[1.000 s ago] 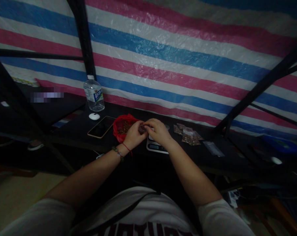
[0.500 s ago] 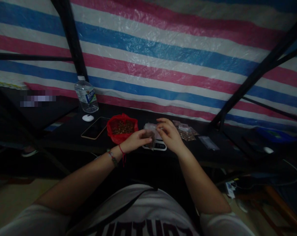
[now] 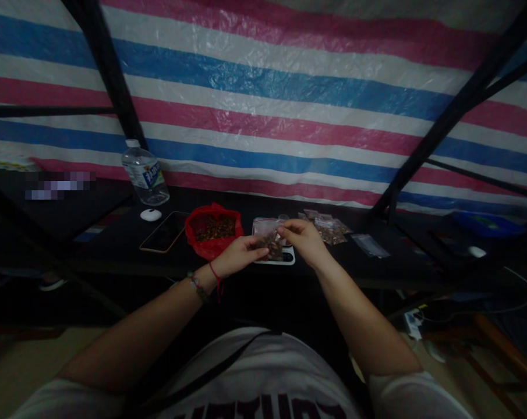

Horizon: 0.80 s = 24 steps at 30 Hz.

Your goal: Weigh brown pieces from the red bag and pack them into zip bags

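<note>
Both my hands hold a small clear plastic bag of brown bits above a small digital scale on a dark table. My left hand pinches the bag's left side and my right hand pinches its top right edge. An open red bag full of the same brown bits sits just left of my left hand.
A phone lies flat left of the red bag, with a small white object and a water bottle behind it. Several filled small bags and an empty clear one lie at right. A striped tarp hangs behind.
My hands have lifted the small bag off the scale and drawn it slightly toward me. The camera view has shifted a little to the right.
</note>
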Motion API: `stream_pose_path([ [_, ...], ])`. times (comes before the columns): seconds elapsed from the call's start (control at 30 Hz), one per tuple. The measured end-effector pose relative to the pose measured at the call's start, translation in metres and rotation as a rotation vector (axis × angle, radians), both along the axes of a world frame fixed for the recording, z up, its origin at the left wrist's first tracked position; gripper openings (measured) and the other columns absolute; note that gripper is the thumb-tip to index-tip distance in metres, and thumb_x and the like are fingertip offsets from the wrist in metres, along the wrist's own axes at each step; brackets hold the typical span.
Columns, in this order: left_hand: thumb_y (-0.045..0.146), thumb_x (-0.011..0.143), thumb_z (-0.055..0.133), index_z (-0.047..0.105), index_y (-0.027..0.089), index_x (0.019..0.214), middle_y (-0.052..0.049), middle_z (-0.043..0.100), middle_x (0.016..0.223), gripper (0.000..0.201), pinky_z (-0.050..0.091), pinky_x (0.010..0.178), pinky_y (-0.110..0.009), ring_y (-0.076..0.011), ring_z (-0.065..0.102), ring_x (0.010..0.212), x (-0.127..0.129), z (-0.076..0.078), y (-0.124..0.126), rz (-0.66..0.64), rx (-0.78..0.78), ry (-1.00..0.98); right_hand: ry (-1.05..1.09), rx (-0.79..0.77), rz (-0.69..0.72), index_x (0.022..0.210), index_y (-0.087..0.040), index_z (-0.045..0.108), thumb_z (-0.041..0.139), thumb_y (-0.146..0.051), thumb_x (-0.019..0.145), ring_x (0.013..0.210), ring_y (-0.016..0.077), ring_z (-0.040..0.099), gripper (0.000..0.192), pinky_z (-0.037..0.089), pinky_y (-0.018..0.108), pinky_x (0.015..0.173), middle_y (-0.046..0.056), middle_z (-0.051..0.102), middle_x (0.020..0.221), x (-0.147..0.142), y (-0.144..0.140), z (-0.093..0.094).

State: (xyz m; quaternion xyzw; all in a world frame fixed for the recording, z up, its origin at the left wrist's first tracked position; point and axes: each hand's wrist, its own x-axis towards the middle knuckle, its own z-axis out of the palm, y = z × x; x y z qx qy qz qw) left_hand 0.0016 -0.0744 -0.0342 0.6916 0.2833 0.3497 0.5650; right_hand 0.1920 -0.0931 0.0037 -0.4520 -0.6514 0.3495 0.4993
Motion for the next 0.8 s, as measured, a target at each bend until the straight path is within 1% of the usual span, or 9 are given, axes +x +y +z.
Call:
stream_pose_path([
  [0.1,0.038,0.073,0.068,0.067,0.012,0.089,-0.008,0.072,0.089,0.030,0.053,0.078,-0.033,-0.0186,0.066,0.080,0.000,-0.001,0.002,0.058,0.022,-0.016,0.059,-0.012,-0.013,0.075,-0.017,0.066,0.068,-0.035,0.069,0.058,0.0108,0.056,0.020,0.045,0.023,0.059,-0.001,0.062,0.066,-0.002,0.002,-0.004],
  [0.2,0.037,0.072,0.069,0.067,0.012,0.090,-0.008,0.072,0.090,0.031,0.053,0.079,-0.035,-0.0199,0.067,0.082,-0.001,0.000,0.003,0.083,0.033,0.013,0.101,-0.008,0.016,0.086,-0.018,0.067,0.071,-0.035,0.067,0.065,0.0127,0.060,0.026,0.047,0.025,0.064,0.001,0.066,0.075,-0.004,0.004,-0.010],
  [0.3,0.035,0.070,0.070,0.067,0.013,0.094,-0.009,0.072,0.096,0.033,0.053,0.082,-0.036,-0.0207,0.067,0.086,-0.001,0.002,0.001,0.065,0.043,0.009,0.041,0.035,-0.003,0.080,-0.017,0.068,0.070,-0.037,0.069,0.067,0.0139,0.060,0.023,0.047,0.026,0.066,0.002,0.067,0.074,-0.004,0.005,-0.014],
  [0.37,0.035,0.070,0.070,0.066,0.014,0.099,-0.009,0.071,0.101,0.037,0.053,0.083,-0.036,-0.0209,0.067,0.089,-0.002,0.005,0.000,0.110,0.073,-0.038,0.000,0.040,-0.014,0.074,-0.016,0.068,0.069,-0.038,0.071,0.065,0.0139,0.059,0.021,0.047,0.026,0.065,0.001,0.066,0.070,-0.004,0.006,-0.015],
  [0.43,0.037,0.072,0.068,0.067,0.014,0.097,-0.008,0.071,0.098,0.034,0.053,0.082,-0.035,-0.0205,0.066,0.087,-0.003,0.008,0.000,0.221,0.130,-0.063,0.001,0.022,-0.003,0.074,-0.016,0.067,0.070,-0.036,0.070,0.064,0.0138,0.059,0.021,0.046,0.026,0.064,0.001,0.065,0.069,-0.004,0.005,-0.014],
  [0.53,0.040,0.074,0.065,0.070,0.015,0.083,-0.005,0.072,0.084,0.027,0.053,0.075,-0.032,-0.0191,0.066,0.079,-0.006,0.011,0.001,0.341,0.203,-0.024,0.049,0.005,-0.012,0.075,-0.016,0.067,0.071,-0.034,0.068,0.062,0.0128,0.058,0.020,0.045,0.024,0.061,0.001,0.065,0.068,-0.006,0.004,-0.013],
  [0.6,0.039,0.074,0.066,0.069,0.015,0.080,-0.004,0.071,0.081,0.025,0.053,0.073,-0.031,-0.0184,0.065,0.077,-0.007,0.011,0.002,0.368,0.223,-0.018,0.057,0.006,-0.036,0.075,-0.017,0.067,0.071,-0.034,0.068,0.059,0.0120,0.057,0.019,0.044,0.023,0.058,0.000,0.064,0.066,-0.007,0.004,-0.013],
  [0.73,0.039,0.072,0.068,0.068,0.015,0.083,-0.004,0.071,0.081,0.026,0.052,0.071,-0.029,-0.0174,0.064,0.075,-0.008,0.010,0.004,0.424,0.243,-0.063,0.017,0.039,-0.064,0.076,-0.016,0.067,0.069,-0.035,0.070,0.059,0.0121,0.056,0.019,0.044,0.024,0.058,0.000,0.064,0.067,-0.007,0.005,-0.016],
  [0.8,0.039,0.072,0.067,0.068,0.015,0.081,-0.004,0.070,0.078,0.025,0.052,0.069,-0.028,-0.0167,0.064,0.073,-0.008,0.010,0.005,0.438,0.263,-0.039,0.004,0.063,-0.078,0.076,-0.017,0.068,0.069,-0.035,0.070,0.060,0.0122,0.055,0.019,0.044,0.024,0.059,0.000,0.064,0.067,-0.006,0.005,-0.018],
])
